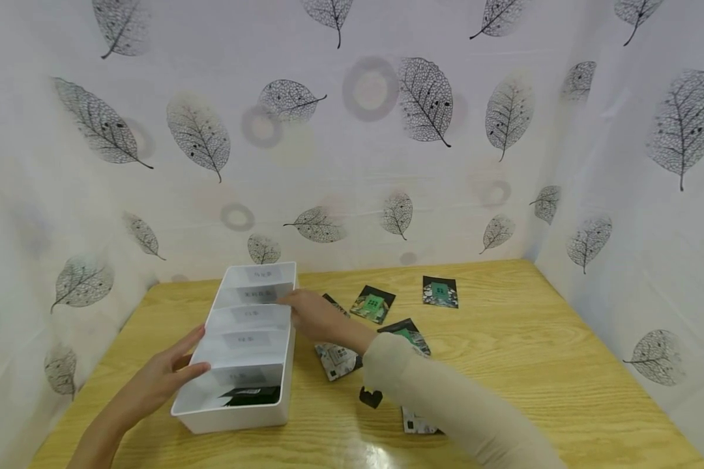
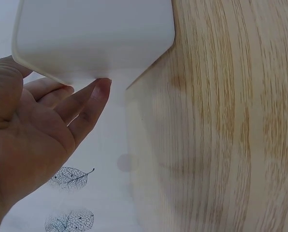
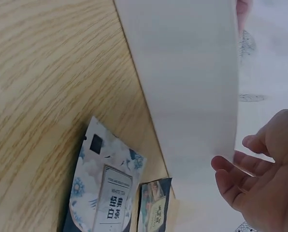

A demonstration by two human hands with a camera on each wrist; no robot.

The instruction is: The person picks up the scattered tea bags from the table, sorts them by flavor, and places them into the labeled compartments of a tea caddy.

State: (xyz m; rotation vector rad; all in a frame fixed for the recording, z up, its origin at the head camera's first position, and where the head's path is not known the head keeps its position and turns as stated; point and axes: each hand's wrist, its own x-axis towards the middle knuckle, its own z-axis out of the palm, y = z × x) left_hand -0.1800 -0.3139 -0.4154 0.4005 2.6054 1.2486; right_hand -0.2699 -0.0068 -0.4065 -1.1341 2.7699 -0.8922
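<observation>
A long white divided box [image 1: 286, 384] stands on the left of the table, with labelled dividers across it. Dark green sachets [image 1: 261, 396] lie in its nearest compartment. My left hand [image 1: 155, 384] holds the box's left wall, thumb over the rim and fingertips against the outside, as the left wrist view also shows. On the opposite wall, toward the far end, my right hand [image 1: 317, 318] holds the rim. In the right wrist view its fingertips [image 3: 221, 163] meet the outer wall, and the thumb reaches over the rim.
Right of the box lie several loose sachets, among them a green-labelled one [image 1: 373, 304], another [image 1: 440, 292] farther right, and a white floral one [image 1: 336, 360] under my right forearm. My sleeve [image 1: 446, 384] partly covers others. A leaf-print curtain [image 1: 352, 163] surrounds the wooden table [image 1: 522, 365].
</observation>
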